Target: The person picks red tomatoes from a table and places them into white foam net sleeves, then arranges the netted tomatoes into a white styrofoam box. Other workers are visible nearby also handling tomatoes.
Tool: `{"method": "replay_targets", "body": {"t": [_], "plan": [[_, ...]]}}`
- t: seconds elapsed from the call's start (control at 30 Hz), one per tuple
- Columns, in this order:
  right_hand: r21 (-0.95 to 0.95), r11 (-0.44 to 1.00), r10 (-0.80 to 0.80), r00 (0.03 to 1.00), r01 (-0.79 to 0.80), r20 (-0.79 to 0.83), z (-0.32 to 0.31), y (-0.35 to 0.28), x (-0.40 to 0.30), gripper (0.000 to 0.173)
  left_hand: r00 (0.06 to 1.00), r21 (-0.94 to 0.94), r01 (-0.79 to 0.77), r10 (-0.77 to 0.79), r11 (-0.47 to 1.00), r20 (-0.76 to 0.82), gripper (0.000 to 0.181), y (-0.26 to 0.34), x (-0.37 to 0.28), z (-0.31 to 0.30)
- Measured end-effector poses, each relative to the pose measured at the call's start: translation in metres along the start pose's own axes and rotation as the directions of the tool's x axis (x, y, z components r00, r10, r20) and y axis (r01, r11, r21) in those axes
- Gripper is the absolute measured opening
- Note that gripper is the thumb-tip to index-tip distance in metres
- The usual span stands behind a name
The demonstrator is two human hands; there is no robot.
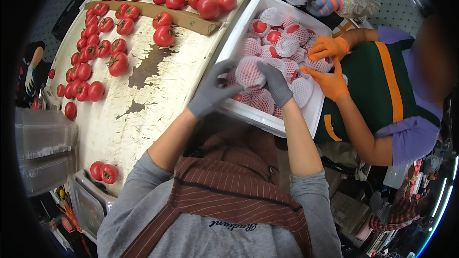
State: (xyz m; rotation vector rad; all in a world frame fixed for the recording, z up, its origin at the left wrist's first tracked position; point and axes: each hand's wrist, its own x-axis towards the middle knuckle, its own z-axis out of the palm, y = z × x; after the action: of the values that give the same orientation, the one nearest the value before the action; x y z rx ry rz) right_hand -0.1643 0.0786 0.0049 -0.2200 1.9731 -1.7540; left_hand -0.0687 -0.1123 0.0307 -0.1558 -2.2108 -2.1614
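A white polystyrene foam box [235,37] in front of me holds several tomatoes in white foam netting. Over its near left part, a foam-netted tomato [250,73] sits between my grey-gloved hands. My right hand [278,83] has its fingertips on the right side of this tomato. On the other side my left hand [214,91], blurred, spreads its fingers and thumb apart close to the tomato; whether the thumb touches it is hard to tell. An empty-looking foam net [301,91] lies in the box's near right corner.
Bare red tomatoes [118,63] lie on a worn cream table [157,114], more behind a wooden strip [186,21]. A co-worker's orange-gloved hands [330,75] hold a netted tomato in the box. Another person's gloved hand [326,5] is beyond. Clear plastic containers [46,132] stand left.
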Motion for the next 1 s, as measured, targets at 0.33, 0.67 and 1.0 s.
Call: {"method": "replay_targets", "body": {"t": [0.33,0.67,1.0], "plan": [[-0.607,0.749,-0.556,0.751,0.267,-0.356,0.012,-0.014,-0.058,0.046,0.998,-0.028,-0.008,0.007,1.0,-0.058,0.07,-0.02,0.018,0.045],[0.225,0.896,-0.191,0.789,0.383,-0.584,0.014,0.002,-0.05,0.02,0.937,-0.462,0.138,-0.267,0.876,-0.224,0.026,-0.031,0.013,0.052],[0.846,0.484,0.292,0.871,0.222,-0.396,0.033,-0.003,-0.044,0.026,0.906,-0.37,0.027,-0.18,0.929,-0.384,0.025,-0.026,0.024,0.075]]}}
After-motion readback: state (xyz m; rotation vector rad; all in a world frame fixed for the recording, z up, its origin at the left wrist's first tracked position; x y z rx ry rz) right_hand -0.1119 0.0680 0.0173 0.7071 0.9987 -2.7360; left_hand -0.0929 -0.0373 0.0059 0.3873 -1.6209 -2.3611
